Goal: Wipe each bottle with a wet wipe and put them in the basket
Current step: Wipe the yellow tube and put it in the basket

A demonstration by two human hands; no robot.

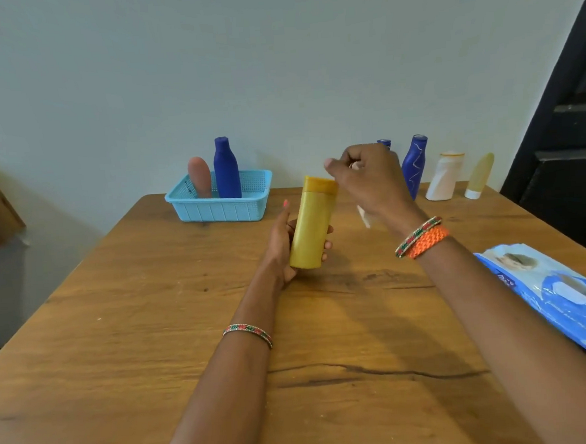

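While the left hand [286, 243] grips the yellow bottle [314, 222] low on its body, holding it upright just above the desk [154, 333], the right hand [368, 179] is curled round a white wet wipe [365, 214] at the orange cap [320, 184]. Bottle looks like smooth rigid plastic, probably light; likely slick once wet, so keep a wrap grip on the body's midsection rather than pinching the cap. The wipe is soft and limp. The blue basket [220, 209] at the far edge already holds a blue bottle [226, 169] and a brown one [199, 176]. Four more bottles stand far right, near the wall; wipe pack [556, 295] is by the right forearm.
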